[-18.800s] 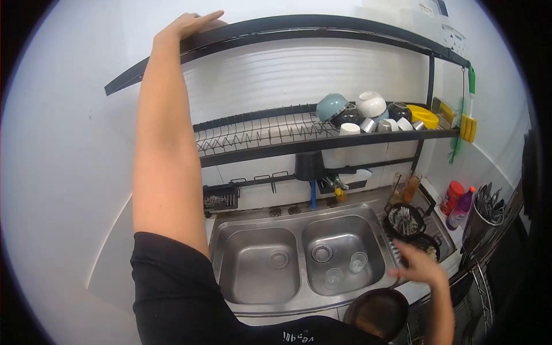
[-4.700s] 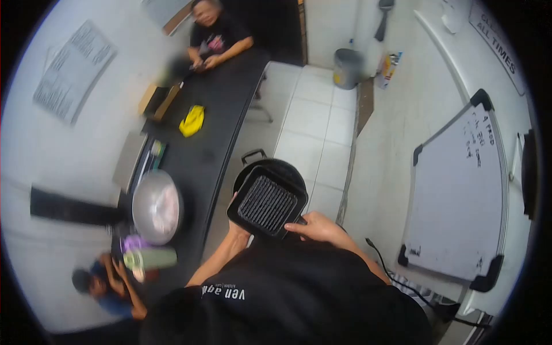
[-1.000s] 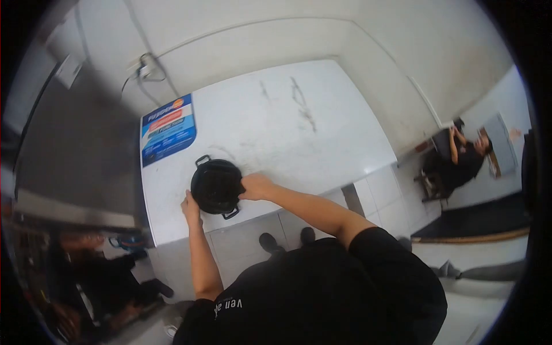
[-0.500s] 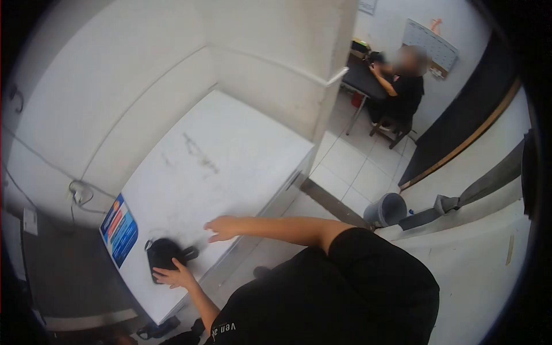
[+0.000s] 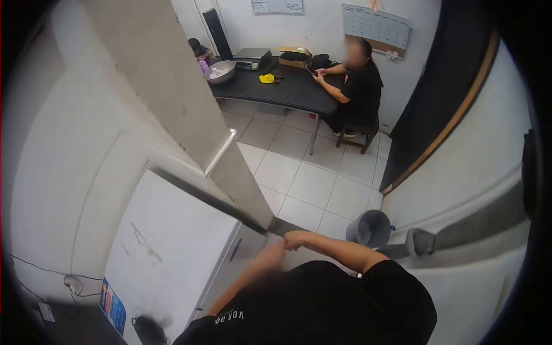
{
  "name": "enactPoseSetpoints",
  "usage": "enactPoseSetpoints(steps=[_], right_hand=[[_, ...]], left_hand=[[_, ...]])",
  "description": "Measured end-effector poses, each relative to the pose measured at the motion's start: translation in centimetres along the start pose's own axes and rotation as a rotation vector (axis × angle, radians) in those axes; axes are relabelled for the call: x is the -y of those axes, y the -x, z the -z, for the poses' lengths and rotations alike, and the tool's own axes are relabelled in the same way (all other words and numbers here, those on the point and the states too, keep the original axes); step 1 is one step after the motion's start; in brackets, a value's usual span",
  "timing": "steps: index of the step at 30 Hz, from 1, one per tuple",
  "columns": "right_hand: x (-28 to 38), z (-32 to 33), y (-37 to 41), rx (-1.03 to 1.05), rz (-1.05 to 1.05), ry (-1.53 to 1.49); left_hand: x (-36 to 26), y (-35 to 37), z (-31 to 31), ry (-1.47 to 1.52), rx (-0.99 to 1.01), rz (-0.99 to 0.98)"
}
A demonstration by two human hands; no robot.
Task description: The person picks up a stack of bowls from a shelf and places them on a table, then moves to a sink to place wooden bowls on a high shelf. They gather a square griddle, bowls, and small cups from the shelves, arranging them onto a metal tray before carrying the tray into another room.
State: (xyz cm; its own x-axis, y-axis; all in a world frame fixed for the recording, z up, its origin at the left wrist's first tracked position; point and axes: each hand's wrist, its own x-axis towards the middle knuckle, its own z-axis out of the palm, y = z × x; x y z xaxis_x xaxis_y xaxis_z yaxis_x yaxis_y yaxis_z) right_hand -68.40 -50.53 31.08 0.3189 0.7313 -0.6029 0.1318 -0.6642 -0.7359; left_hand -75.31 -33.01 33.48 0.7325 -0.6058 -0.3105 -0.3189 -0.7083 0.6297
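My left hand (image 5: 268, 256) is blurred by motion and reaches in from the lower left, beside the white chest unit. Its fingers cannot be told apart. My right hand (image 5: 294, 240) meets it at the fingers, curled closed; whatever lies between the two hands is hidden. Left behind on the white top (image 5: 167, 230) is a black pouch-like item (image 5: 148, 330), partly cut off by my body and the lower edge of the view.
A concrete pillar (image 5: 241, 178) stands just past the white unit. To the right are a grey bucket (image 5: 371, 230) and a grey scoop-like container (image 5: 421, 242). Beyond the tiled floor, a person (image 5: 362, 80) sits at a black table (image 5: 259, 95) bearing a metal bowl (image 5: 221, 72) and a scale (image 5: 253, 59).
Both hands have left the white top and come together in front of my body. My left hand has let go of the black item. The view has swung right, toward the seated person.
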Motion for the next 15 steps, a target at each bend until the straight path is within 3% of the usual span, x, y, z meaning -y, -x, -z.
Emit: enactPoseSetpoints(steps=[1,3,4,6,8,11,13,15], right_hand=[[-2.1,1.8,0.4,-0.035,-0.09,-0.048],[-6.6,4.3,0.6,-0.131,-0.043,-0.352],[-8.2,5.7,1.1,-0.117,-0.048,-0.366],[-9.5,8.9,2.0,-0.3,-0.182,-0.076],[-11.2,10.5,1.7,-0.358,-0.222,-0.073],[-13.8,15.2,3.0,-0.452,-0.317,-0.072],[-15.1,19.3,3.0,-0.433,-0.329,-0.116],[-16.5,23.5,2.9,-0.471,-0.292,0.065]], left_hand=[[-1.1,-2.1,1.3,0.006,-0.004,0.008],[-2.6,-5.8,4.3,-0.083,0.093,-0.112],[-2.2,-7.5,5.6,-0.07,0.107,-0.104],[-0.5,-10.7,8.5,0.043,0.319,-0.098],[1.2,-14.8,12.0,0.126,0.401,-0.054],[5.1,-20.2,14.8,-0.081,0.052,-0.052],[6.0,-24.6,16.2,0.009,-0.085,-0.043],[6.3,-27.5,18.1,0.07,-0.236,-0.048]])
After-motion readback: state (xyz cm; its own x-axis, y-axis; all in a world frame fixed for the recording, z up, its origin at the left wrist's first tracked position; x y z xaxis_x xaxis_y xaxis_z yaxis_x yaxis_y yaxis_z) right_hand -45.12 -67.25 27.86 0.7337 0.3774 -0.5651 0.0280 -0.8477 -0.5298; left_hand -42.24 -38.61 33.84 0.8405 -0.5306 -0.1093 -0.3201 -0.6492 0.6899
